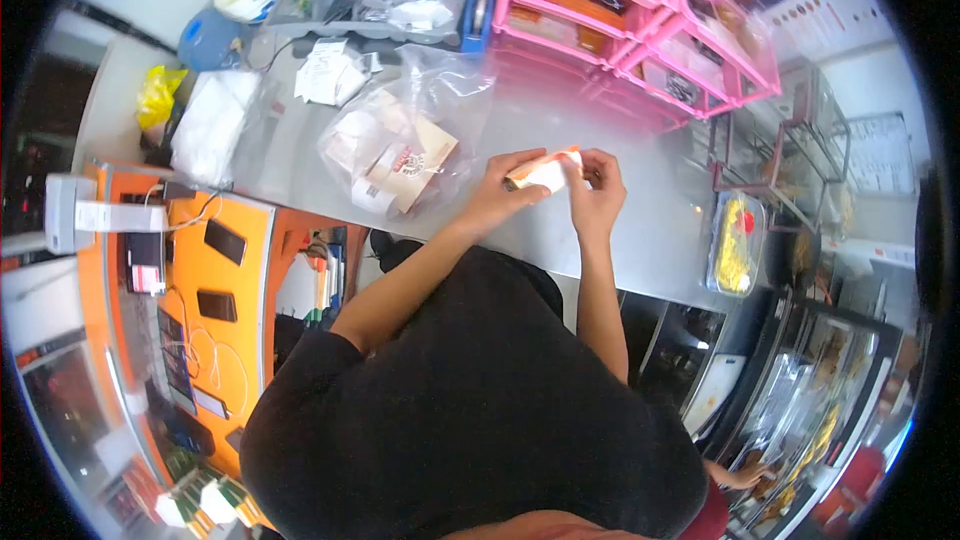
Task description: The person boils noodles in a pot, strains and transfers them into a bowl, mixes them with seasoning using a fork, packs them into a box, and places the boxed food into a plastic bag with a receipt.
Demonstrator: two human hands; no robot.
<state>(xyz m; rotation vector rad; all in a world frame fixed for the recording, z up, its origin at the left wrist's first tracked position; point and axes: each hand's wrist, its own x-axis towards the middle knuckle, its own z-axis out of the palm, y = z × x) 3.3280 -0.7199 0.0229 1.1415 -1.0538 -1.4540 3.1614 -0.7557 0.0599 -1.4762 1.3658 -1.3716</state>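
Note:
Between my two hands is a small white packet with an orange edge (545, 173), held above the metal counter (640, 230). My left hand (507, 190) is closed round its left end. At the packet's right end, my right hand (598, 185) pinches it with curled fingers. To the left of my hands, a clear plastic bag (400, 145) lies on the counter with cream-coloured printed boxes and white items inside. What the packet contains cannot be made out.
Pink stacked trays (620, 35) stand at the back, with a grey bin (370, 0) to their left. A clear box of yellow food (735, 245) sits at the counter's right. Phones lie on an orange desk (255, 320). Another person's hand (742, 477) shows lower right.

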